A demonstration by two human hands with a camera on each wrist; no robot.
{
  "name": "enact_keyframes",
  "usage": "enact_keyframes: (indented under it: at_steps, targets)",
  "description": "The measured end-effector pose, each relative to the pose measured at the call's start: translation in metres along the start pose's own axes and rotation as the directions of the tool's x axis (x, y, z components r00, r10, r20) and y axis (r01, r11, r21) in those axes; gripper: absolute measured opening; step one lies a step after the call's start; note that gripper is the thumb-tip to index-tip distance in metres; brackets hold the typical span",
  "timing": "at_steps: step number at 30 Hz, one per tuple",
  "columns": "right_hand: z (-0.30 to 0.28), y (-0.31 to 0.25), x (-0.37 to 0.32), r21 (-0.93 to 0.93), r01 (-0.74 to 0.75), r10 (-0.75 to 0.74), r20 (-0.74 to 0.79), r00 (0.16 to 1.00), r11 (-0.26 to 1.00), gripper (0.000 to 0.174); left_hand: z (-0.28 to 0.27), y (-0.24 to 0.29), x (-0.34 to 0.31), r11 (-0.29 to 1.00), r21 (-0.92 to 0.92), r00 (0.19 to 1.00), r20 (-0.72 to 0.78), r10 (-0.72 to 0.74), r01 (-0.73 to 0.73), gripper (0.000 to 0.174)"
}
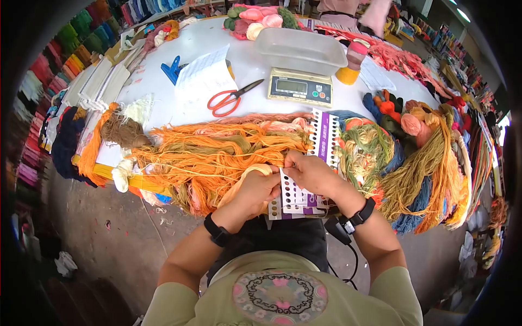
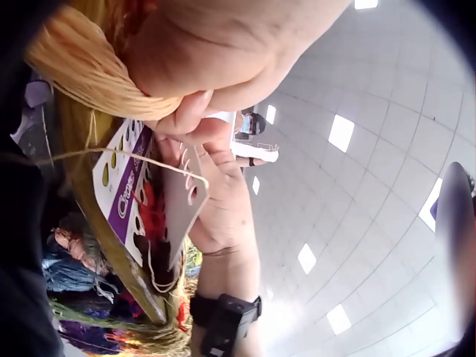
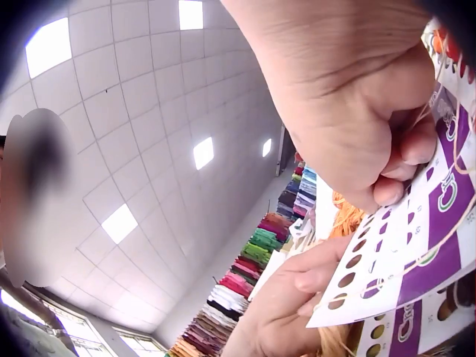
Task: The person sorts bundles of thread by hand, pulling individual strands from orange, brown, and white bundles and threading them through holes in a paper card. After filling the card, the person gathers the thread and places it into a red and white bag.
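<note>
My left hand (image 1: 256, 191) grips a pale peach skein of thread (image 2: 89, 71), its fingers curled at the edge of a punched card. The fingers of my right hand (image 1: 316, 175) are curled and pinch that white and purple punched card (image 3: 439, 238), which has rows of round holes. One loose pale strand (image 2: 111, 151) crosses in front of the card in the left wrist view. Beneath lies a second punched card (image 3: 405, 331). Both hands meet close together over the near table edge, beside a heap of orange thread (image 1: 217, 149).
Another purple-striped card (image 1: 324, 136) lies across the thread. Farther back are red-handled scissors (image 1: 231, 100), a digital scale (image 1: 300, 87) with a clear tray (image 1: 299, 49), paper sheets (image 1: 204, 73) and a blue clip (image 1: 171, 69). Multicoloured skeins (image 1: 424, 157) hang over the right edge.
</note>
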State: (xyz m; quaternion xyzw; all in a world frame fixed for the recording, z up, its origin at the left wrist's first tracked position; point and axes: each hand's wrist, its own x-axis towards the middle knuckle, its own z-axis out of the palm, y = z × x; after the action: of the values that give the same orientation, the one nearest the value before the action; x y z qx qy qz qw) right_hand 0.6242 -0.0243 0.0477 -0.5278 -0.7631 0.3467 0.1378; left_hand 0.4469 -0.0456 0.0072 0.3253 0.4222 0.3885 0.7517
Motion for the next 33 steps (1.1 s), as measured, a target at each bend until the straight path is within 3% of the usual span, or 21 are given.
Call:
enact_keyframes:
  at_steps: [4,7,8,10,12,14,16,18,19,21,22,23,24,25,26,27,28,29,30,32,33]
  targets:
    - [0.008,0.007,-0.001,0.012,0.044,-0.043,-0.036,0.998,0.999,0.013,-0.004,0.005,0.0,0.975,0.197,0.993,-0.072,-0.089,0.101,0.01]
    - [0.008,0.008,-0.006,0.247,0.022,-0.019,-0.015,1.0,0.969,0.009,-0.013,0.007,-0.012,0.686,0.672,0.931,0.016,0.365,-0.281,0.011]
    - [0.007,0.011,-0.006,0.247,0.024,-0.02,-0.016,1.0,0.969,0.009,-0.012,0.009,-0.016,0.685,0.672,0.93,0.016,0.366,-0.281,0.011]
    - [0.008,0.017,-0.006,0.283,-0.023,0.018,0.02,1.0,0.959,0.015,-0.01,0.015,-0.023,0.954,0.167,0.956,-0.116,0.269,-0.248,0.011]
    - [0.009,0.015,-0.007,0.245,-0.017,0.013,0.02,1.0,0.969,0.016,-0.014,0.017,-0.025,0.985,-0.034,0.984,-0.055,0.169,-0.171,0.012]
    - [0.012,0.018,-0.006,0.201,-0.008,0.004,0.023,1.0,0.98,0.016,-0.01,0.026,-0.031,0.97,-0.202,0.981,0.167,-0.1,0.133,0.016]
    - [0.019,0.022,-0.003,0.385,0.038,-0.038,-0.008,0.999,0.922,0.023,-0.007,0.031,-0.031,0.969,-0.209,0.951,0.304,-0.065,0.133,0.02]
    - [0.011,0.012,-0.006,0.529,0.001,-0.021,0.031,0.999,0.848,0.028,0.006,0.036,-0.033,0.975,0.223,0.983,0.18,-0.038,-0.003,0.022]
    - [0.007,0.006,-0.007,0.66,-0.044,-0.008,0.075,0.997,0.75,0.033,0.008,0.032,-0.03,0.976,0.22,0.983,0.181,-0.037,-0.004,0.022]
    - [0.003,0.008,-0.007,0.654,-0.066,-0.014,0.115,0.993,0.754,0.036,0.008,0.022,-0.019,0.759,0.648,0.984,0.168,-0.065,-0.061,0.024]
    - [0.001,0.01,-0.006,0.651,-0.083,-0.021,0.151,0.988,0.754,0.039,0.005,0.018,-0.018,0.76,0.646,0.984,0.169,-0.062,-0.064,0.024]
    - [0.003,0.013,-0.005,0.647,-0.076,-0.032,0.153,0.988,0.759,0.033,0.001,0.013,-0.02,0.52,0.794,0.946,0.225,0.232,-0.316,0.025]
    - [0.008,0.019,-0.004,0.646,-0.076,-0.032,0.154,0.988,0.759,0.033,-0.006,0.009,-0.02,0.182,0.865,0.813,0.34,0.472,-0.468,0.026]
    - [0.015,0.026,-0.003,0.566,-0.04,-0.041,0.13,0.991,0.824,0.029,-0.015,0.016,-0.02,0.107,0.904,0.815,0.315,0.486,-0.413,0.025]
    - [0.019,0.031,-0.002,0.479,-0.006,-0.052,0.108,0.993,0.878,0.024,-0.032,0.03,-0.024,0.147,0.964,0.958,0.189,0.214,-0.223,0.025]
    - [0.018,0.03,-0.004,0.483,-0.007,-0.053,0.11,0.993,0.876,0.024,-0.04,0.042,-0.043,0.786,0.605,0.985,-0.17,-0.034,0.132,0.023]
    - [0.016,0.027,-0.006,0.445,-0.023,-0.031,0.113,0.993,0.895,0.023,-0.063,0.057,-0.056,0.949,0.293,0.984,-0.167,-0.066,0.113,0.022]
    - [0.014,0.023,-0.008,0.409,-0.036,-0.012,0.114,0.993,0.912,0.021,-0.092,0.073,-0.068,0.995,-0.053,0.984,-0.156,-0.091,0.084,0.021]
    - [0.014,0.021,-0.008,0.373,-0.048,0.005,0.115,0.993,0.927,0.02,-0.122,0.082,-0.082,0.952,-0.279,0.992,-0.046,0.119,-0.127,0.015]
    - [0.017,0.024,-0.007,0.389,-0.029,-0.015,0.11,0.994,0.921,0.019,-0.185,0.114,-0.103,0.868,-0.321,0.919,-0.026,0.392,-0.38,0.017]
    - [0.018,0.026,-0.006,0.397,-0.013,-0.03,0.102,0.994,0.918,0.018,-0.192,0.129,-0.113,0.82,-0.292,0.862,-0.291,0.415,-0.493,0.019]
